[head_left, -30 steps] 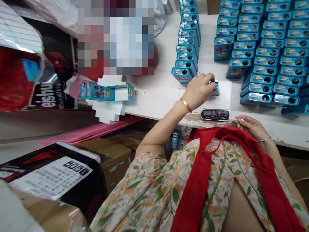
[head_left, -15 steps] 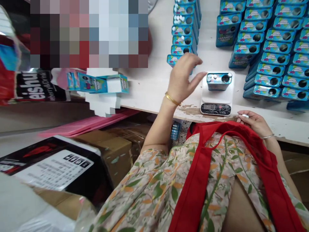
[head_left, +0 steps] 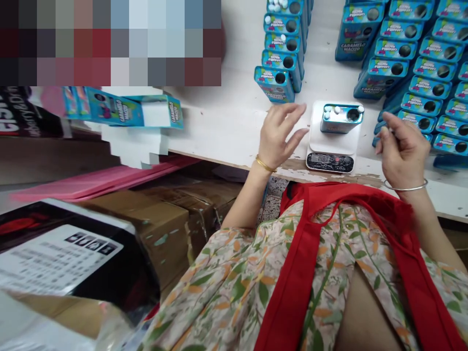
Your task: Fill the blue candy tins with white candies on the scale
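A blue tin with white candies on its lid stands on a small white scale at the table's front edge; the scale's display is lit. My left hand hovers just left of the scale, fingers spread and holding nothing. My right hand is raised to the right of the scale, its fingers curled together; I cannot make out what they pinch.
Rows of the same blue tins fill the right of the white table; another row runs behind the scale. Flat printed cartons lie at the left edge. Cardboard boxes and a black box sit below.
My left hand let go of the tin on the scale and drew back to the left. My right hand rose from the table's edge to beside the scale.
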Motion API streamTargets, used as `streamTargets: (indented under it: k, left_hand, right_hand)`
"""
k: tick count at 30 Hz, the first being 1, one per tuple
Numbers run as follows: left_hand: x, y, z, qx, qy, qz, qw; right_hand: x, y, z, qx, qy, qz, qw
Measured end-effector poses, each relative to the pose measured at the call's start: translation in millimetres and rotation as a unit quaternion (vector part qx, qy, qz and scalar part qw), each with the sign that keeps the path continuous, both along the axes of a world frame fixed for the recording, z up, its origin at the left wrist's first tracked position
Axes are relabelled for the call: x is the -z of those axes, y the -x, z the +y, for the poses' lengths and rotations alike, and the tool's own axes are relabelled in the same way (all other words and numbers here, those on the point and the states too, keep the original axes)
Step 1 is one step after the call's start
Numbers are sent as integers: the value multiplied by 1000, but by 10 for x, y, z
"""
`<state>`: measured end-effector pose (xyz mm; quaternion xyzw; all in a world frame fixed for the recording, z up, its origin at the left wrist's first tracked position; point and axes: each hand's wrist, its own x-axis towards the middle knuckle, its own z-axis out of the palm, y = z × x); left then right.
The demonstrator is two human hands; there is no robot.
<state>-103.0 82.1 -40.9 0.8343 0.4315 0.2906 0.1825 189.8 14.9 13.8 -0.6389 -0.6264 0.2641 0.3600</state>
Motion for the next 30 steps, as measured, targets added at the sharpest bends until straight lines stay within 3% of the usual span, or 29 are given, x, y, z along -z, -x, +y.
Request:
streamTargets:
  k: [3,6,12,20,25,30]
  left_hand:
    - [-29,-152,23,42,-20,20,999]
    - [-56,-289,34,60,-34,33,997]
    - [-57,-494,-24,52,-27,38,998]
    - [-23,-806,28,75,-18,43,996]
    - [-28,-804,81,65,0,22,998]
    - [-47,-680,68,36,27,-10,999]
  right_hand:
    - [-6,47,115,-47,-83,-139,986]
    - [48,95,177,-90,-84,-193,973]
    - [87,176,220,-119,-67,-197,971]
    - [-176,156,357,-146,-29,-178,973]
    - [-292,169,545,-136,-32,-231,963]
    - [-249,289,673,-156,8,-279,948]
